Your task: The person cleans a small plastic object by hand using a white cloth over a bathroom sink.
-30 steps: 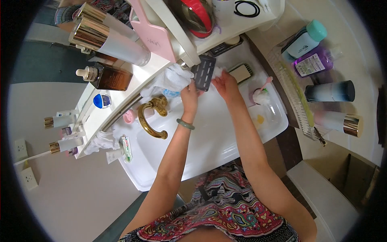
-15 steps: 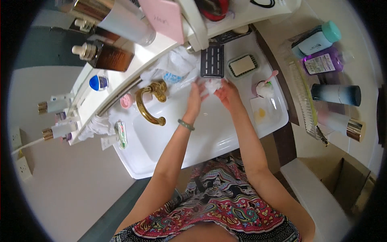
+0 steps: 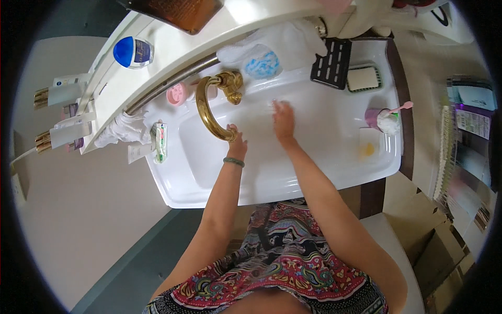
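My left hand (image 3: 238, 145), with a green bangle at its wrist, is at the mouth of the curved brass faucet (image 3: 209, 112). Its fingers look spread, though the spout covers part of them. Over the white sink basin (image 3: 256, 178), my right hand (image 3: 284, 121) is smeared by motion. Its fingers look curled in, and a whitish blur at their tips is too unclear to name.
A black slotted rack (image 3: 332, 64) and a soap bar in its dish (image 3: 363, 78) stand at the back right. Below them is a pink cup (image 3: 374, 118). White cloths (image 3: 272, 49) hang behind the faucet. A toothpaste tube (image 3: 161, 142) lies on the left rim.
My hands have come away from the white wad near the rack, the left one to the faucet, the right one over the basin. The view has swung left, and the wad no longer shows there.
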The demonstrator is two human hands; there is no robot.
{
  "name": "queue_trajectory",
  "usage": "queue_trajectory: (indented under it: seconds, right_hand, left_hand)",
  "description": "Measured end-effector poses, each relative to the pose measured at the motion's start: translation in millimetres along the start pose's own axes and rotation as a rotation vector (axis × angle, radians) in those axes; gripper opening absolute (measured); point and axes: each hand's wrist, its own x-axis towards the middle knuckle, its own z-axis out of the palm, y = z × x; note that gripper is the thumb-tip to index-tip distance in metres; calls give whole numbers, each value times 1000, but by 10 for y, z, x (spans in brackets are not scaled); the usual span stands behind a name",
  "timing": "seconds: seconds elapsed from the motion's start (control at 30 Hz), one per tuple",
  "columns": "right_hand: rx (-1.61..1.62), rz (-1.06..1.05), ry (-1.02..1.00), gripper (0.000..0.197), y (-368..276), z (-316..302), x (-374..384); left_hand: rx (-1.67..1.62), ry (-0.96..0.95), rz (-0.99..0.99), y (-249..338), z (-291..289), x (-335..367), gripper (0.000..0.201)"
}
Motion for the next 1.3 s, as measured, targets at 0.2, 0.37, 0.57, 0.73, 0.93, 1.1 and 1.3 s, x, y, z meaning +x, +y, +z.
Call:
queue_trajectory:
  seconds: [0.2, 0.37, 0.57, 0.73, 0.93, 1.1, 1.3]
  right_hand:
    - [490, 573, -582, 47, -937, 36, -610]
    - [197, 471, -664, 30, -1087, -468, -388]
    - [42, 96, -671, 23, -329, -230, -41]
    - [146, 169, -131, 8, -153, 131, -122]
    - [920, 858, -582, 24, -712, -3, -383]
    - [1061, 911, -491, 24, -439, -221, -256]
    - [447, 443, -79, 34, -125, -258, 114]
  left_hand:
    - [102, -169, -88, -71, -180, 127, 54]
    - [80, -311, 18, -244, 67, -23, 44]
    - [164, -265, 142, -359, 34, 224, 39]
    - [344, -42, 286, -237, -16, 291, 39]
    - [12, -226, -119, -311, -204, 269, 43]
    - [410, 103, 257, -192, 102, 28, 35]
    - [196, 189, 451, -190, -114, 92, 26]
